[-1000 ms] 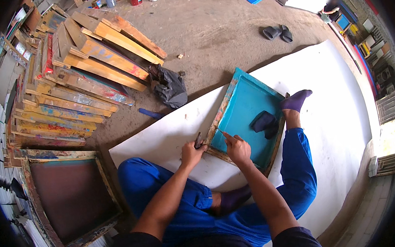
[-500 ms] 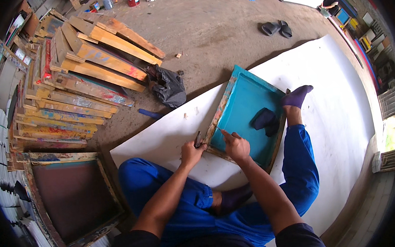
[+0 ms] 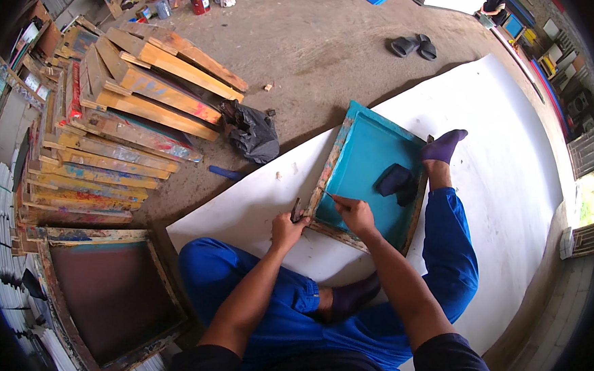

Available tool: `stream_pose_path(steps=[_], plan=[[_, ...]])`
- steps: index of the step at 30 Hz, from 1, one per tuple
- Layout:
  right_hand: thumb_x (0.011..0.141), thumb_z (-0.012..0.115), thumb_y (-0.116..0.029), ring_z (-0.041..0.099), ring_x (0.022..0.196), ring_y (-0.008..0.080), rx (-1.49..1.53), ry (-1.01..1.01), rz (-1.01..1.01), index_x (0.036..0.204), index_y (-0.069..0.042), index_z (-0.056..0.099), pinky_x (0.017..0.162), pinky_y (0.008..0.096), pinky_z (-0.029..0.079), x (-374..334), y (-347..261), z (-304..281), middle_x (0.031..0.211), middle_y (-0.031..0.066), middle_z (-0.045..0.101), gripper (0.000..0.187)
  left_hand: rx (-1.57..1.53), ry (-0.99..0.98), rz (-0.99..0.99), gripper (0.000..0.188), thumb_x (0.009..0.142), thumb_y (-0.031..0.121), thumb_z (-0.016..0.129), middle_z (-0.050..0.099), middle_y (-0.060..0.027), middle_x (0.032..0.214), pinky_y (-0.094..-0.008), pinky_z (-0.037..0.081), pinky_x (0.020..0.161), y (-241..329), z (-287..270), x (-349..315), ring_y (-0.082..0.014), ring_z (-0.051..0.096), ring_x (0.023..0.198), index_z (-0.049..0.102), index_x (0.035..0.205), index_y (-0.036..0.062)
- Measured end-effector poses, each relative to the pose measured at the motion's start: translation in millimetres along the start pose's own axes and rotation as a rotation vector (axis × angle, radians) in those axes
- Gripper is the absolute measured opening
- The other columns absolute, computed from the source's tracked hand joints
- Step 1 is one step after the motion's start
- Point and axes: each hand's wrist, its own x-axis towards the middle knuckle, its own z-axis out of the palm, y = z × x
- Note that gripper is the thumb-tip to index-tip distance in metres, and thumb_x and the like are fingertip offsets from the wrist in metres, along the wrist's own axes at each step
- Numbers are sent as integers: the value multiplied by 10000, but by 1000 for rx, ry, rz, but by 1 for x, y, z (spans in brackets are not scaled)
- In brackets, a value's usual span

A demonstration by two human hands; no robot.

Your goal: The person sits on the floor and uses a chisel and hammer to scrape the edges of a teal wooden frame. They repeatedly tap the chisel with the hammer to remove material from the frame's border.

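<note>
Our left hand grips a dark tool at the teal printing screen. Our right hand holds a thin tool near its wooden frame; white sheet beneath.

Room above teal screen (dark item inside); socked foot blocks far-right corner

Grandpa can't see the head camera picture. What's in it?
Someone's right hand holds a thin tool at a wooden frame with a blue-green screen, while the left hand grips a dark object by the frame's corner. A white sheet is underneath, with stacked frames and a black bag off to the left.
</note>
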Motion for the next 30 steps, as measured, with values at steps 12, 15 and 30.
stream_pose_path(steps=[12, 15, 30], plan=[[1000, 648, -279, 616, 635, 144, 518, -237, 489, 1230, -180, 753, 649, 351, 529, 20, -7, -13, 785, 71, 688, 272, -38, -82, -70, 318, 810, 230, 840, 714, -145, 686, -363, 541, 610, 9, -8, 1, -223, 708, 598, 757, 1021, 7], [996, 647, -268, 628, 617, 204, 7, -70, 104, 1254, -220, 743, 629, 394, 526, 16, -8, -14, 790, 74, 662, 279, -90, -90, -62, 307, 816, 201, 837, 689, -109, 628, -346, 522, 563, 11, -8, 2, -180, 675, 542, 747, 1032, 3], [940, 658, -220, 694, 761, 358, -498, 76, -124, 1230, -263, 732, 660, 478, 558, 6, -40, -25, 908, 116, 687, 302, -155, -85, -83, 305, 837, 213, 834, 694, -85, 647, -324, 515, 548, -1, -2, 1, -143, 672, 569, 755, 1035, -6]])
